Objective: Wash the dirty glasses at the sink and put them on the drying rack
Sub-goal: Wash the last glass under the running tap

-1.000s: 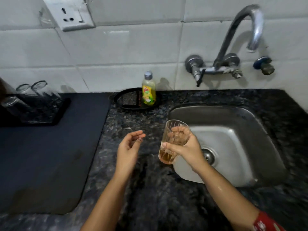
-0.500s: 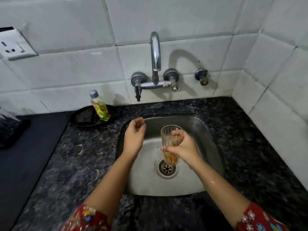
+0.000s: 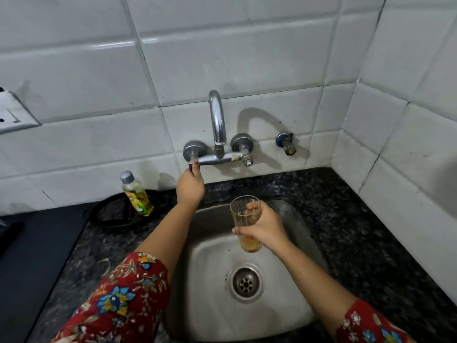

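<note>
Right hand [image 3: 267,230] grips glass [image 3: 244,214].

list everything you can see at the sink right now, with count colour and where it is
glass: one, clear with amber dregs, held above the sink
sink: one, steel, set in the counter, drain in its floor
tap: one, chrome, on the wall behind the sink
tap handle: one, dark, at the tap's left end
spare valve: one, blue and brass, on the wall right of the tap
dish soap bottle: one, yellow with grey cap, standing in the tray
tray: one, black, left of the sink
counter: one, dark speckled stone
mat: one, dark, far left
socket: one, white, left wall
left hand: pinches the tap handle
right hand: grips the glass
</note>
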Motion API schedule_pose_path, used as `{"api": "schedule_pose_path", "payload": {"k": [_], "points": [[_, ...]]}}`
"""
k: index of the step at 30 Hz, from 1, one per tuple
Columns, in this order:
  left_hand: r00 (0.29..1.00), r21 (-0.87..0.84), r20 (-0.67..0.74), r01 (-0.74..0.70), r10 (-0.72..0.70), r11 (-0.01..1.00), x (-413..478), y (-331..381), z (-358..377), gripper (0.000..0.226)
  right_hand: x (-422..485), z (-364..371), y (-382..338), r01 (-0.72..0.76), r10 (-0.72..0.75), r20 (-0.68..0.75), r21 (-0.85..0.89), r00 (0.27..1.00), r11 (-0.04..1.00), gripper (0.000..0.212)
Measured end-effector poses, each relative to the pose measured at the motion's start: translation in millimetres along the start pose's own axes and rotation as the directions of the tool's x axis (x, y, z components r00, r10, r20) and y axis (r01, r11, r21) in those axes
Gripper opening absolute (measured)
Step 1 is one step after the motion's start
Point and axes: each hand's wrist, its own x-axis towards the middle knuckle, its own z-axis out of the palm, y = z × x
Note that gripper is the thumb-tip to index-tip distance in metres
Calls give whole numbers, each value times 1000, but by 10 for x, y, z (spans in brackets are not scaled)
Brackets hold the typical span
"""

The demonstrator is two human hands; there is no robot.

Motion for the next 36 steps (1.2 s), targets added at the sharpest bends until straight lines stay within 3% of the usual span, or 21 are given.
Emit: {"api": "schedule_pose_path", "payload": {"k": [4, 10, 14, 15, 17, 19, 20, 22, 25, 27, 29, 30, 33, 34, 36], "points": [[1000, -105, -4, 28, -29, 994, 97, -110, 14, 56, 7, 93, -21, -10, 10, -7, -26, 1000, 1000, 61], [970, -329, 214, 179, -111, 927, 167, -343, 67, 83, -11, 176, -46, -32, 30, 43, 45, 999, 998, 64], [927, -488, 374, 223, -28, 844, -293, -669, 99, 53, -10, 206, -19, -42, 17, 120, 210, 993, 977, 66], [882, -475, 470, 227, 27, 850, -415, -805, 106, 60, -7, 211, -12, -39, 4, 138, 249, 990, 968, 64], [717, -452, 678, 238, 159, 860, -606, -995, 117, 83, -35, 213, -27, -19, -36, 166, 317, 985, 948, 63], [601, -435, 759, 178, 253, 882, -710, -1041, 161, 91, -73, 238, -61, 1, -65, 184, 330, 981, 944, 64], [600, -434, 748, 120, 284, 893, -738, -1020, 203, 89, -97, 253, -79, 9, -74, 202, 309, 977, 951, 66], [671, -418, 669, -17, 320, 908, -740, -984, 292, 73, -146, 276, -95, 60, -118, 266, 218, 957, 974, 74], [735, -369, 599, -100, 319, 924, -700, -1040, 356, 57, -219, 164, -127, 289, -284, 276, 24, 918, 957, 99], [780, -327, 576, -56, 246, 943, -671, -1080, 341, 61, -250, 21, -131, 565, -515, 256, -190, 818, 803, 84], [791, -297, 568, -60, 227, 953, -638, -1097, 338, 63, -226, -73, -107, 796, -643, 469, -389, 605, 465, 54], [782, -282, 577, -78, 234, 956, -612, -1108, 340, 63, -188, -76, -85, 856, -612, 605, -432, 509, 285, 47], [696, -226, 663, -164, 275, 960, -527, -1163, 342, 68, 3, 36, -121, 907, -324, 871, -414, 369, -78, 44], [675, -183, 688, -193, 266, 964, -517, -1168, 350, 70, 55, 113, -185, 904, -182, 912, -395, 366, -162, 43], [699, -113, 675, -218, 236, 969, -535, -1151, 382, 70, 147, 308, -297, 858, 133, 877, -402, 461, -321, 43]]}}
